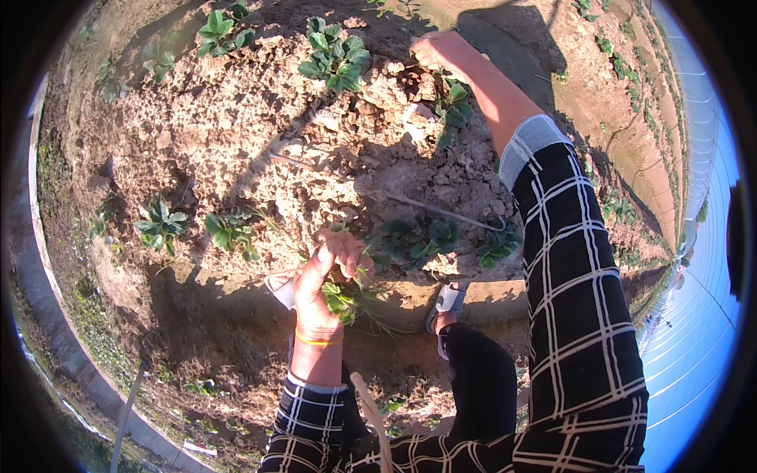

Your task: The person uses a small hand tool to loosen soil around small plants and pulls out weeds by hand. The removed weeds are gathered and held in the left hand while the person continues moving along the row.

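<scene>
My left hand [322, 284] is closed around a small bunch of pulled green weeds [343, 304], whose leaves and thin stems hang out below the fingers. It is held above the near edge of a raised soil bed [195, 130]. My right hand [440, 54] reaches to the bed's far edge, fingers curled down to the soil beside a strawberry plant [454, 115]. The fingertips are hidden, so I cannot tell whether they grip anything. Another strawberry plant [337, 54] grows left of that hand. Between my hands a thin rod [440, 208] with a hooked end lies on the bed.
More strawberry plants [161, 224] line the bed's near side. My sandalled foot [447, 301] stands in the furrow [207, 313]. A beige cord or stick [372, 414] rises before my body. Further rows [627, 71] run along the right, beside a hooped greenhouse wall [701, 148].
</scene>
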### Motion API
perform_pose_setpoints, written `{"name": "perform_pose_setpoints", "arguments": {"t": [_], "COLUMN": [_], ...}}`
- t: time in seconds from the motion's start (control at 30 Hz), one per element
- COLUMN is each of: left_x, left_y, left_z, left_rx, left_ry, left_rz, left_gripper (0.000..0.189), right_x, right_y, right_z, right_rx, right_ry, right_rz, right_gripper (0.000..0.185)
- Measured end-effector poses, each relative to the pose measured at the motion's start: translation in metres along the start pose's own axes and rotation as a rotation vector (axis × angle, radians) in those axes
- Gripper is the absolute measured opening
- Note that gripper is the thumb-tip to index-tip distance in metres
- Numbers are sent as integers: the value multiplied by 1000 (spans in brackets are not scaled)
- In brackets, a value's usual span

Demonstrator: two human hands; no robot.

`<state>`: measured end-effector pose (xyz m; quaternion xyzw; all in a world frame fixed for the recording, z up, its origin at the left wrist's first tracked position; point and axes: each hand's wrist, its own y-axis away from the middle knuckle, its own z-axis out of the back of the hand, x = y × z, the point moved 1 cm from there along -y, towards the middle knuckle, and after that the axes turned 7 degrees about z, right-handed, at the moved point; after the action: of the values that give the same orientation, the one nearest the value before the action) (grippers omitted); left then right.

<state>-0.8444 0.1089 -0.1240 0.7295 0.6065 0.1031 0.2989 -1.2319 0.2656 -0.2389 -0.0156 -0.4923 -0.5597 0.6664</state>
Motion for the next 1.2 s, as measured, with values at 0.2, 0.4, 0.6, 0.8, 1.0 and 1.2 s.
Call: {"name": "perform_pose_setpoints", "arguments": {"t": [0.2,0.4,0.6,0.8,1.0,1.2], "left_x": [-1,0,-4,-8,-5,0], "left_y": [-2,-3,-1,3,4,11], "left_z": [-1,-5,-1,-2,3,11], "left_rx": [9,24,-37,-75,78,68], "left_ry": [17,17,38,23,87,-30], "left_rz": [-4,-3,-17,-24,-23,-4], "left_gripper": [29,30,31,31,27,37], "right_x": [5,20,43,64,38,-5], "right_y": [10,23,92,197,252,289], "right_z": [-8,-11,-22,-97,-110,-61], "right_rx": [138,57,-219,-29,21,-88], "right_ry": [521,767,497,602,404,433], "right_rz": [267,291,716,842,657,295], "right_gripper": [45,38,18,34,41,39]}}
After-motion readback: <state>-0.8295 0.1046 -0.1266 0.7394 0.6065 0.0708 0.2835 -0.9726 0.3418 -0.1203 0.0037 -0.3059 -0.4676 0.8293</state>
